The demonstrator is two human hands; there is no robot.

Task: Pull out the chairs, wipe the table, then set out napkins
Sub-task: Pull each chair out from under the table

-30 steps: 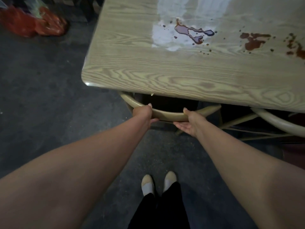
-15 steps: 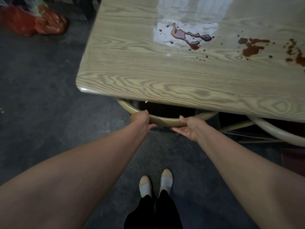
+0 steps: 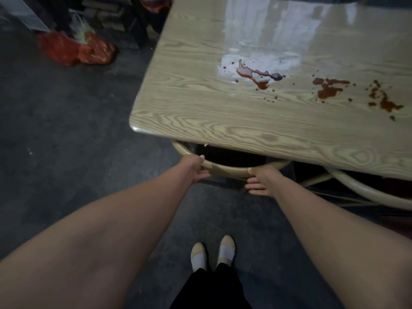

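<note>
- Gripping the chair (image 3: pixel 225 171) by its curved, smooth beige backrest: left hand (image 3: pixel 196 168) wraps over it, right hand (image 3: pixel 260 182) clasps it, thumb on top.
- Chair sits tucked beneath the glossy wood-grain table (image 3: pixel 200 112), under its rounded edge; open dark floor (image 3: pixel 66 152) lies leftward.

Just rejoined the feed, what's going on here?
A person has the left grip and right grip curled on the back rail of a chair tucked under the wooden table. Dark red spills lie unwiped on it. A second chair at right is tucked in too. No napkins show.
</note>
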